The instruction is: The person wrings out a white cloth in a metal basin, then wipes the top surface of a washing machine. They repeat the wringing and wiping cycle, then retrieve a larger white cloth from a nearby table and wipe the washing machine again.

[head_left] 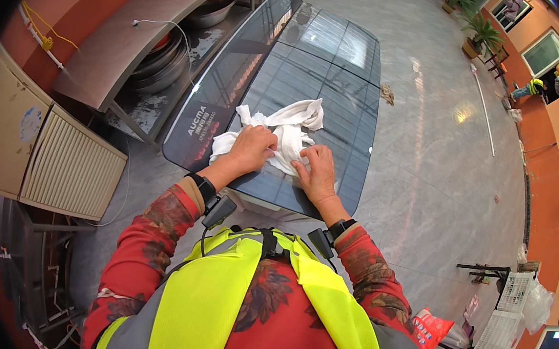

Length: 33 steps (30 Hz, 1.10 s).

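A crumpled white cloth (pixel 290 135) lies on the dark glass top of a chest freezer (pixel 328 98) in front of me. Part of it twists away toward the far side, and another part spreads out to the left. My left hand (pixel 251 150) is closed, its curled fingers gripping the middle of the cloth. On the right, my right hand (pixel 319 173) pinches the cloth's near right edge between thumb and fingers. The fingertips of both hands are partly hidden in the folds.
Left of the freezer stands a metal workbench (pixel 120 35) with large metal basins (pixel 161 70) beneath it. A beige louvred cabinet (pixel 66 159) is at the near left. White plastic crates (pixel 506 317) and a red bag (pixel 430 329) sit at the right. Far right, another person (pixel 534 87) wears a yellow vest.
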Tool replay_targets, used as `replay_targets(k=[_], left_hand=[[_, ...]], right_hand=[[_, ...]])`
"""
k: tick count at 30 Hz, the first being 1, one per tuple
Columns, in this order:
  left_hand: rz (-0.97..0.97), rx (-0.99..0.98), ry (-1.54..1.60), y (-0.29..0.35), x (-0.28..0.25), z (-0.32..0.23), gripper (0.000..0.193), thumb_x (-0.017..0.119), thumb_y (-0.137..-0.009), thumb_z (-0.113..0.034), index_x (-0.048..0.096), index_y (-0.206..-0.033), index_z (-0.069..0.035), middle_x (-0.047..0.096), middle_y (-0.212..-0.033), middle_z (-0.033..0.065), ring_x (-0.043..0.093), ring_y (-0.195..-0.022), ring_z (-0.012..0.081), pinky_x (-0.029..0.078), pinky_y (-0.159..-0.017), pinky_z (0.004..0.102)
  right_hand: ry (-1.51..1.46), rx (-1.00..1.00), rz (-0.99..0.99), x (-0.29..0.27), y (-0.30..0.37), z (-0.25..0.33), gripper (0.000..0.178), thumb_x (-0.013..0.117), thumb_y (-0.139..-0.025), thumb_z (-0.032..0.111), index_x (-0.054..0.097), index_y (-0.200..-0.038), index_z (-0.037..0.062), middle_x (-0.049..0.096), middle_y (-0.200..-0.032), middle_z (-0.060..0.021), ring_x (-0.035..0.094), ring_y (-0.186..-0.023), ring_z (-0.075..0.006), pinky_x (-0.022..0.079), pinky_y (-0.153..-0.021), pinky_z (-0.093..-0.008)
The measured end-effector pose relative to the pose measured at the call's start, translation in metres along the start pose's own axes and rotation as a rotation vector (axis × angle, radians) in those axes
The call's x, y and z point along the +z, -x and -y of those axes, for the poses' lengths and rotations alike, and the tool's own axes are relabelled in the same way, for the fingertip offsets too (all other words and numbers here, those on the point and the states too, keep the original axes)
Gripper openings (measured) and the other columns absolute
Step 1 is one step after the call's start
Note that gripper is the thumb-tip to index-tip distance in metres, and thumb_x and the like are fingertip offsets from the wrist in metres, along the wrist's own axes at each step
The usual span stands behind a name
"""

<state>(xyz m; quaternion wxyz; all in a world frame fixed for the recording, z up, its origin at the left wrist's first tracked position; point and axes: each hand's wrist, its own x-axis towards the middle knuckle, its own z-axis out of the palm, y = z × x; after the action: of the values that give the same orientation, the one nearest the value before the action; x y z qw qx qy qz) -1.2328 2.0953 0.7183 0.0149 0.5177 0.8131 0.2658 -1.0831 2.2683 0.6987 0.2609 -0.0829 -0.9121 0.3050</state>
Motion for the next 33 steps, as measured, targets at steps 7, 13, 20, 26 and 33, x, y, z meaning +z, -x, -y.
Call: replay_targets(k=[7,13,20,26,33], left_hand=[[-0.2,0.006,0.545,-0.031,-0.06,-0.017,0.012,0.072,-0.091,-0.015,0.066,-0.09,-0.005,0.065,-0.085,0.0007,0.06,-0.08,0.0136,0.047,-0.073,0.0283],[-0.154,-0.063,1.089,-0.053,-0.114,-0.041,0.015,0.062,-0.102,-0.019,0.063,-0.097,-0.006,0.058,-0.085,-0.0081,0.051,-0.081,0.0,0.042,-0.07,0.018],[-0.054,-0.177,1.132,-0.049,-0.132,-0.035,0.025,0.059,-0.105,-0.028,0.065,-0.09,-0.008,0.058,-0.079,-0.0093,0.05,-0.072,-0.0004,0.042,-0.064,0.0191],[0.086,-0.126,1.096,-0.05,-0.142,-0.066,0.026,0.059,-0.105,-0.026,0.066,-0.089,-0.006,0.058,-0.079,-0.0091,0.05,-0.072,-0.0007,0.042,-0.062,0.0196],[0.177,-0.057,0.455,-0.048,-0.14,-0.079,0.032,0.067,-0.097,-0.023,0.064,-0.075,0.0,0.053,-0.065,-0.0058,0.044,-0.066,0.0021,0.038,-0.057,0.025]], right_hand=[[-0.292,0.201,-0.297,-0.044,-0.024,-0.016,0.012,0.066,-0.095,0.013,0.069,-0.097,0.0018,0.067,-0.085,-0.0081,0.063,-0.074,-0.0205,0.051,-0.068,-0.0332],[-0.485,0.282,-0.27,-0.072,-0.044,-0.024,0.013,0.06,-0.101,0.015,0.067,-0.101,0.0031,0.063,-0.088,0.0046,0.053,-0.079,-0.0046,0.044,-0.071,-0.0213],[-0.577,0.396,-0.114,-0.083,-0.045,-0.027,0.016,0.055,-0.105,0.018,0.063,-0.102,0.0048,0.057,-0.088,0.0053,0.05,-0.082,-0.0055,0.043,-0.076,-0.0214],[-0.509,0.129,-0.202,-0.077,-0.05,0.031,0.025,0.069,-0.096,0.021,0.062,-0.114,0.0055,0.066,-0.1,-0.0009,0.06,-0.1,-0.0091,0.047,-0.088,-0.0238],[-0.67,0.064,0.1,-0.048,-0.043,0.086,0.026,0.062,-0.09,0.001,0.063,-0.116,0.0019,0.067,-0.099,-0.0011,0.063,-0.096,-0.0093,0.051,-0.087,-0.027]])
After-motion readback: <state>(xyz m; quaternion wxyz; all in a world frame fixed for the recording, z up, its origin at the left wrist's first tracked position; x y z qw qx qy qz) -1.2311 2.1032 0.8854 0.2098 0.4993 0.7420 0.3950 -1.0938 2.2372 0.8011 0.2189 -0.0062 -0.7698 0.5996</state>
